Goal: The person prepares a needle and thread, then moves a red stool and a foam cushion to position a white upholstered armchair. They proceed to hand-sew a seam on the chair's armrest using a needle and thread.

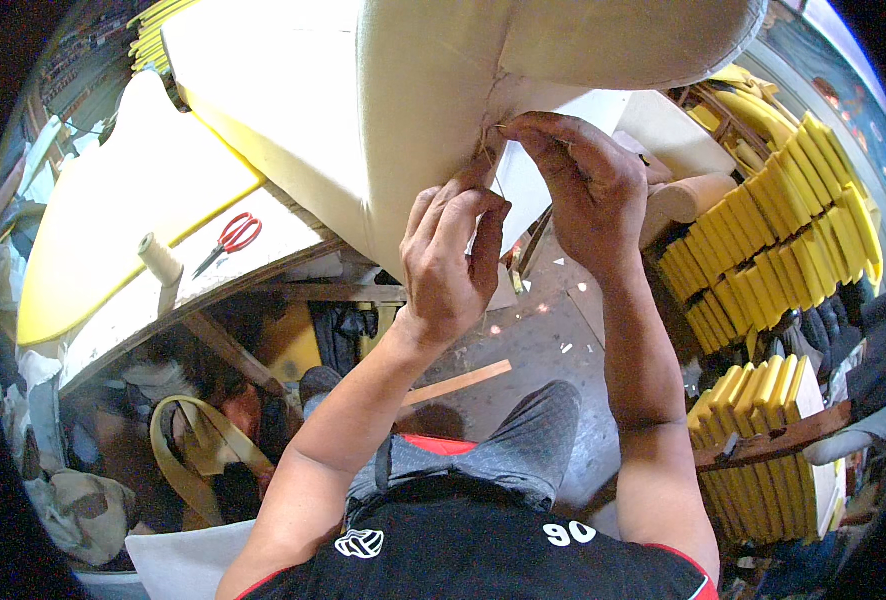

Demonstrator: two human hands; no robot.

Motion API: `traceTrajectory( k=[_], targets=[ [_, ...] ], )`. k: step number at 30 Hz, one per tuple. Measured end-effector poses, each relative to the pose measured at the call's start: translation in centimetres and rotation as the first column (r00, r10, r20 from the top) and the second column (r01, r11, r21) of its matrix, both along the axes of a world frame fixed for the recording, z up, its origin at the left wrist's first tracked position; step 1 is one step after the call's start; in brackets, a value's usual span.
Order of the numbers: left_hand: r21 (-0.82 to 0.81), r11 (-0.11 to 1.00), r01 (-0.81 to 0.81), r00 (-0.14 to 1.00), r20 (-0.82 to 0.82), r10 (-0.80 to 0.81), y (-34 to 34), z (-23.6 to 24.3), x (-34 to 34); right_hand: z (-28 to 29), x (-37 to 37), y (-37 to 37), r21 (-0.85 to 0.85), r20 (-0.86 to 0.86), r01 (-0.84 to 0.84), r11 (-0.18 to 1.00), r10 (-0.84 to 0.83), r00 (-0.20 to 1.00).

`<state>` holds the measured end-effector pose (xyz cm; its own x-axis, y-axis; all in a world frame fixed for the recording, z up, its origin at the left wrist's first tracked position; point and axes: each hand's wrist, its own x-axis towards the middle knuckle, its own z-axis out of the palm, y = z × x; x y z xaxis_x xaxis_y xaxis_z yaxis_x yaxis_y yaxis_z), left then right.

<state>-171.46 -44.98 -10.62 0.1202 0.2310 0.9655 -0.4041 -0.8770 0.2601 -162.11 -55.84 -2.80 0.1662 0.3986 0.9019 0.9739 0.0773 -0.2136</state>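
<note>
A large cream fabric-covered cushion (pixel 403 90) with yellow foam inside lies over the workbench edge in front of me. My left hand (pixel 450 255) pinches a thread just under the cushion's seam corner, fingers curled shut. My right hand (pixel 583 190) grips the fabric at the same seam (pixel 493 125), fingertips pressed on the stitching. A thin thread runs between both hands. Whether a needle is held is too small to tell.
Red-handled scissors (pixel 231 238) and a spool of thread (pixel 160 258) lie on the wooden bench (pixel 263 250) at left. Stacks of yellow foam pieces (pixel 773 220) stand at right, more on a low plank (pixel 763 440). A wood strip (pixel 458 382) lies on the floor.
</note>
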Motion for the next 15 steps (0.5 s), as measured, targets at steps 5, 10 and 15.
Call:
traceTrajectory(
  k=[5,10,15],
  targets=[
    [-0.010,1.000,-0.003,1.000,0.000,0.003,-0.1,0.1,0.1,-1.1,0.3,0.2,0.093,0.040,0.007,0.996,-0.011,0.999],
    [-0.036,0.999,0.002,1.000,-0.019,-0.003,-0.1,-0.1,0.1,-2.4,0.6,1.1,0.202,0.046,-0.041,0.978,0.032,0.998],
    [-0.034,0.999,-0.001,1.000,-0.005,0.001,-0.2,0.1,0.1,-2.6,0.5,1.2,0.225,0.072,-0.054,0.973,0.038,0.997]
  ],
)
